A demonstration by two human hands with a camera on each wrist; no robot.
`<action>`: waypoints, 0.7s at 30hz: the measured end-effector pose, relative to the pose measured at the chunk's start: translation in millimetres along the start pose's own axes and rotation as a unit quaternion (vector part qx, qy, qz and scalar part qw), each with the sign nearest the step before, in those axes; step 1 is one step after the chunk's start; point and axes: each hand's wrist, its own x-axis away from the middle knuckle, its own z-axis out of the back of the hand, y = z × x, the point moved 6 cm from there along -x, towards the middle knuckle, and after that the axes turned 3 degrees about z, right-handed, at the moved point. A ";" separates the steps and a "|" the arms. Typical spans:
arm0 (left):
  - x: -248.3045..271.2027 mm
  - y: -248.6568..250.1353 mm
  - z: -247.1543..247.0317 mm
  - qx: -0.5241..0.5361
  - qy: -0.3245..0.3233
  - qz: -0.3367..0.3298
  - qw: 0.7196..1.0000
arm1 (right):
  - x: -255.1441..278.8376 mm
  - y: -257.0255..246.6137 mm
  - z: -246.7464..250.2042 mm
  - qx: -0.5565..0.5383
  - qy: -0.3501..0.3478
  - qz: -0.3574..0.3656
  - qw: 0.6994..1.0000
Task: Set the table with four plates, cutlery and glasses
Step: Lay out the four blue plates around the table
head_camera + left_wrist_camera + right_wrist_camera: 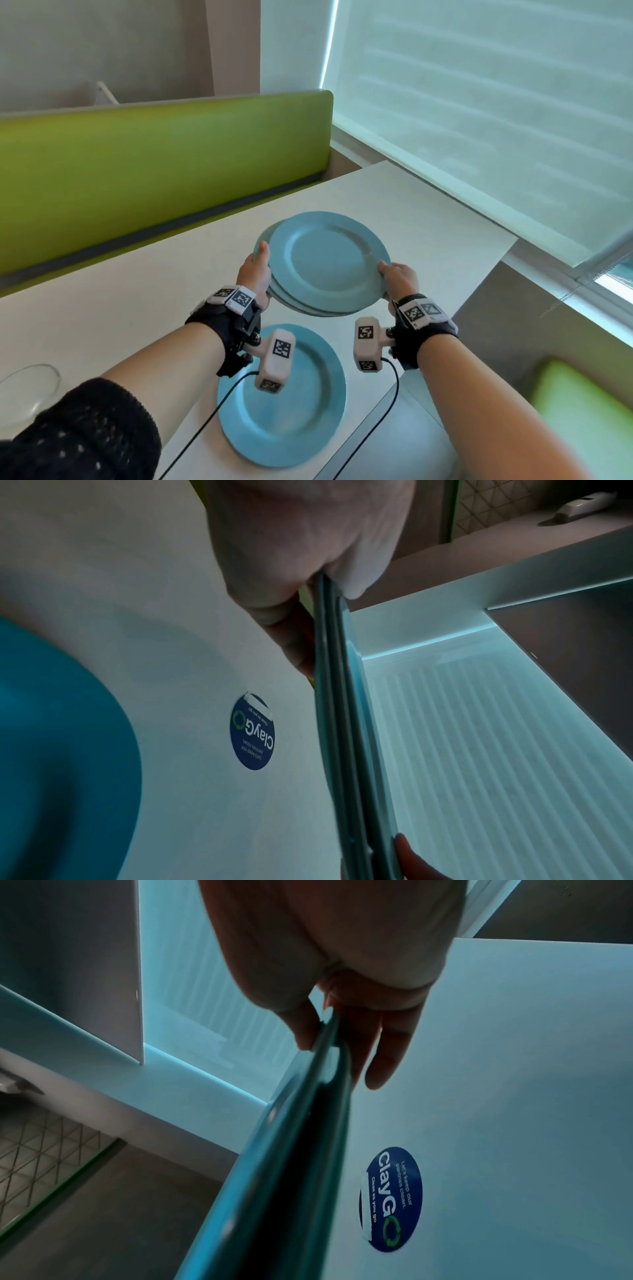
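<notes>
Both hands held a stack of blue plates [329, 263] in the air above a white table [113, 308]. Her left hand [255, 274] gripped the stack's left rim, thumb on top and fingers curled underneath, and the right hand [400, 279] pinched the right rim the same way. From the head camera the stack sat roughly level, tilted a little toward the person, with the top plate slid slightly right of those beneath; at least three rims showed. Behind the table ran a green bench [154, 164], and a pale window blind [479, 102] filled the right side. One more blue plate [301, 421] lay flat on the table nearer the person, face up and bare. A clear glass dish [27, 387] sat at the table's left edge, blurred. On the tabletop under the stack, the wrist cameras showed a round blue sticker [392, 1199] reading ClayGO.
</notes>
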 end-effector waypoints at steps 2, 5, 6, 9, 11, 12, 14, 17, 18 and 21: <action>-5.1 0.3 -6.4 -0.030 0.020 -0.006 0.999 | -9.1 0.7 4.1 -0.036 -0.003 -0.020 0.999; -21.5 -2.5 -8.3 -0.052 0.053 -0.012 0.997 | -21.8 4.0 15.0 -0.068 0.015 -0.040 0.997; -24.4 -2.3 -6.5 -0.064 0.070 -0.015 0.995 | -26.8 8.0 20.9 -0.072 0.028 -0.046 0.996; -38.9 -5.0 4.4 -0.043 0.118 -0.016 0.992 | -38.7 30.2 38.7 -0.102 0.065 -0.081 0.989; -45.9 -3.1 13.7 -0.047 0.149 -0.023 0.987 | -42.3 48.1 49.3 -0.131 0.083 -0.113 0.981; -48.1 -0.5 18.5 -0.049 0.163 -0.026 0.985 | -42.9 56.8 54.3 -0.145 0.095 -0.127 0.977; -52.6 3.4 25.8 -0.041 0.183 -0.032 0.982 | -44.0 73.6 62.4 -0.157 0.116 -0.150 0.969; -57.8 8.0 33.4 -0.018 0.206 -0.028 0.978 | -41.5 92.8 69.8 -0.135 0.135 -0.171 0.967; -59.0 8.9 35.1 -0.019 0.212 -0.025 0.977 | -42.0 99.9 72.2 -0.119 0.139 -0.176 0.967; -62.9 10.7 38.7 -0.027 0.221 -0.026 0.975 | -43.3 115.5 70.6 -0.125 0.106 -0.190 0.968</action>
